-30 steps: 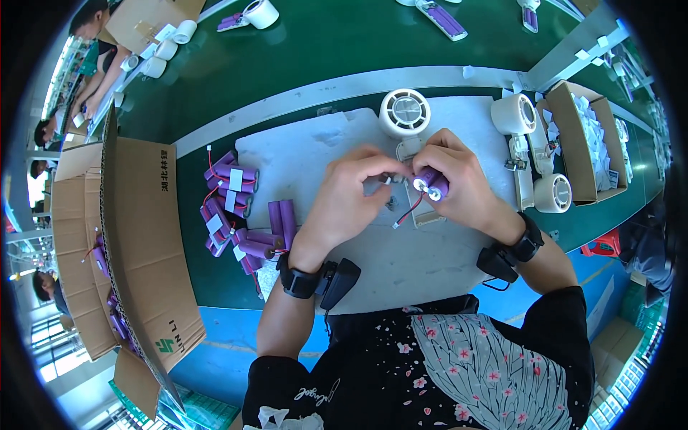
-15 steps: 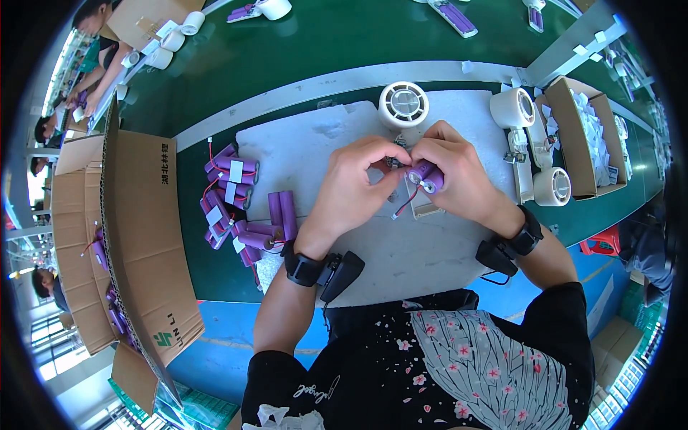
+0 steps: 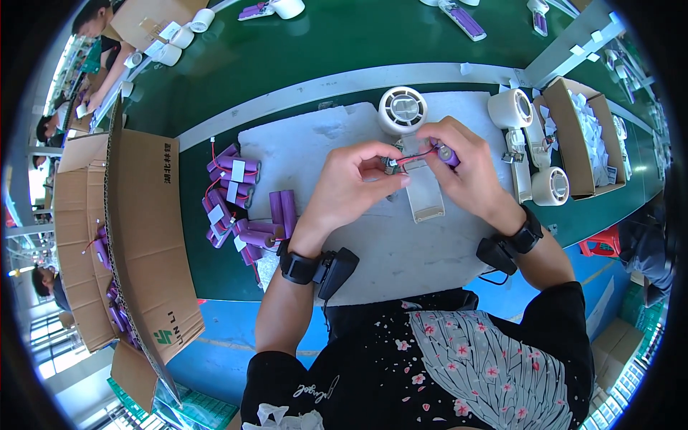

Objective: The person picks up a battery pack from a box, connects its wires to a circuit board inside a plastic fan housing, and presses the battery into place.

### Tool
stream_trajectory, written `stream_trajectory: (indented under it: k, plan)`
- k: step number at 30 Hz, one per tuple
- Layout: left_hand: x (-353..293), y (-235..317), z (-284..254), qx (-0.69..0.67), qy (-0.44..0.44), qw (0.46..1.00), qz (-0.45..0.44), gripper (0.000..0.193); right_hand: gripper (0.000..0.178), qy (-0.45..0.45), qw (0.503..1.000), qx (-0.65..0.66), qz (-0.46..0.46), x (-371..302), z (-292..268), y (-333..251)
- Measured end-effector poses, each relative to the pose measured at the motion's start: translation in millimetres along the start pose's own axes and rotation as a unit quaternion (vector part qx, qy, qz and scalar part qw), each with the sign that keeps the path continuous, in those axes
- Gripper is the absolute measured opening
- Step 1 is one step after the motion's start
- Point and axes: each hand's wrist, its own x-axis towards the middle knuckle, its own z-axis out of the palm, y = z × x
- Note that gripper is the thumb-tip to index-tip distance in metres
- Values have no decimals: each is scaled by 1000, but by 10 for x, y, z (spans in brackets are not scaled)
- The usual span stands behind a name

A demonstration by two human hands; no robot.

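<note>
My right hand is closed around a purple battery pack, whose end points toward me. Red and black wires stretch from the pack to a small circuit board. Finger and thumb of my left hand pinch that board. Below the hands lies the open white handle shell of a small fan. Its round grilled head stands just beyond my fingers. The joint between head and handle is partly hidden by my hands.
A grey foam mat covers the bench. Purple battery packs are heaped at left, beside a tall cardboard box. More white fans and a carton of white slips are at right. Co-workers sit at far left.
My right hand has turned the battery pack and drawn it up and right, away from my left hand. The wires now span the gap, and the handle shell is more exposed.
</note>
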Motion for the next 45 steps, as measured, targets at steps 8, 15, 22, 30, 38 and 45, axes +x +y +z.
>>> stream_trajectory:
  k: [8, 15, 22, 30, 38, 45]
  plan:
    - [11, -14, -6, -53, 45, 998, 9, 16, 17, -118, 991, -55, -23, 26, -134, -24]
    - [5, 6, 20, -41, 47, 998, 3, 20, 22, -41, 985, -127, -111, -7, -75, 3]
    - [11, -31, 28, -27, 54, 998, 7, 27, 12, -60, 978, -172, -105, -42, 4, -79]
    - [-9, -45, -33, -47, 18, 999, -8, 19, 4, -98, 994, -46, -20, -7, -4, -57]
    - [-24, 17, -99, -50, -17, 998, -14, 33, 4, -158, 983, 69, 71, 26, -88, -16]
    - [-8, 10, -73, -76, -15, 997, 23, 33, 4, -171, 980, 66, 74, 16, -90, -7]
